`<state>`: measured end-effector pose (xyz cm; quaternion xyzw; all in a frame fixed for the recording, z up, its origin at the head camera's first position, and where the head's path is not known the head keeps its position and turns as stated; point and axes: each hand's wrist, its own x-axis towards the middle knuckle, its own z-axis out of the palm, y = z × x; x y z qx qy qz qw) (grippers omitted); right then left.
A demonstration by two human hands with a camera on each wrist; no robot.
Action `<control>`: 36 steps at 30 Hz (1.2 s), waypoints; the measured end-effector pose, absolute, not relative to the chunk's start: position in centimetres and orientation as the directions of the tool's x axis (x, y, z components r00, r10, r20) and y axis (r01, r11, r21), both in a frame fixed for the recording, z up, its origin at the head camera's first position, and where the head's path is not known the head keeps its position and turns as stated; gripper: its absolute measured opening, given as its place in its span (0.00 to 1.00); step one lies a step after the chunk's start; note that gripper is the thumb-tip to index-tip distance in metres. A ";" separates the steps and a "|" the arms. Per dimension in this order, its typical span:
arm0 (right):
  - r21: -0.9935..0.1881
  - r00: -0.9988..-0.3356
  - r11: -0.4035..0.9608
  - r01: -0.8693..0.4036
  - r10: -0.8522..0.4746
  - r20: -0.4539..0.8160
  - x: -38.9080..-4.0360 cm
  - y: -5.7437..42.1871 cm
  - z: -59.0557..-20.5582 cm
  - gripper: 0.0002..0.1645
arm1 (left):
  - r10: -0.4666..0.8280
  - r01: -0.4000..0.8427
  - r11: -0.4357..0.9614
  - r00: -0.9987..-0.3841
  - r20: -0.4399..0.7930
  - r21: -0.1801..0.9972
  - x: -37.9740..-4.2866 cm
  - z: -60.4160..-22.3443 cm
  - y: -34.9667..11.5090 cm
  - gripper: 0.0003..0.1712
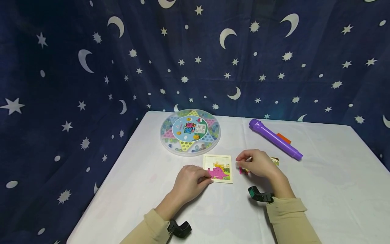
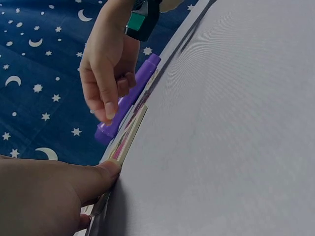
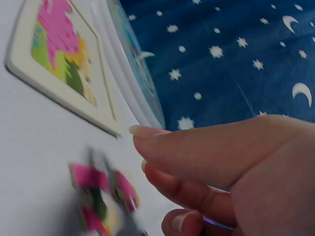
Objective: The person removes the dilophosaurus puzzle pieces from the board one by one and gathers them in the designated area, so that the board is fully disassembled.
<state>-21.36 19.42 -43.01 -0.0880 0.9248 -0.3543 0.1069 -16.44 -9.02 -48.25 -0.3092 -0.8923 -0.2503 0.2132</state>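
A small square jigsaw puzzle in a pale tray [image 1: 223,181] lies on the white table, partly filled with a pink dinosaur and a yellow and green scene. My left hand [image 1: 190,183] grips its left edge, the thumb along the near rim in the left wrist view. Just right of the tray, my right hand [image 1: 257,164] hovers with bent fingers; nothing shows between thumb and fingertips in the right wrist view. Loose pink and green puzzle pieces [image 3: 88,177] lie below those fingers, partly hidden by the hand from the head camera. Another loose piece [image 1: 275,161] shows beyond the right hand.
Behind the puzzle sits a round, clear-cased Chinese checkers set [image 1: 190,132] with marbles. A purple tube-shaped stick [image 1: 275,139] lies at the back right, an orange object [image 1: 284,138] beside it. A dark curtain [image 1: 195,67] with moons and stars hangs behind the table.
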 end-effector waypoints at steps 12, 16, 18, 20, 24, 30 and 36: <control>-0.579 -0.937 0.765 -0.282 -0.349 -0.005 -21.1 14.7 -44.3 0.15 | 0.450 0.672 0.673 -0.704 0.550 0.309 -16.5 -48.3 -9.0 0.08; -0.521 -0.928 0.787 -0.331 -0.372 0.027 -20.7 13.6 -44.8 0.19 | 0.450 0.676 0.671 -0.697 0.558 0.303 -16.4 -48.3 -9.0 0.07; -0.499 -0.925 0.795 -0.345 -0.379 0.035 -20.5 13.3 -44.9 0.21 | 0.453 0.679 0.669 -0.695 0.559 0.302 -16.4 -48.3 -9.0 0.07; -0.480 -0.922 0.802 -0.355 -0.385 0.040 -20.3 13.0 -45.0 0.23 | 0.459 0.678 0.673 -0.697 0.551 0.296 -16.4 -48.2 -9.0 0.08; -0.448 -0.922 0.819 -0.358 -0.386 0.032 -20.1 12.5 -45.1 0.24 | 0.485 0.671 0.691 -0.705 0.517 0.269 -16.2 -48.1 -8.9 0.10; -0.448 -0.925 0.823 -0.349 -0.379 0.023 -19.7 12.0 -44.8 0.21 | 0.503 0.652 0.716 -0.730 0.462 0.250 -16.0 -48.0 -8.7 0.11; -0.460 -0.936 0.829 -0.317 -0.351 0.012 -19.6 11.8 -44.9 0.19 | 0.509 0.658 0.712 -0.725 0.464 0.246 -15.9 -48.0 -8.6 0.11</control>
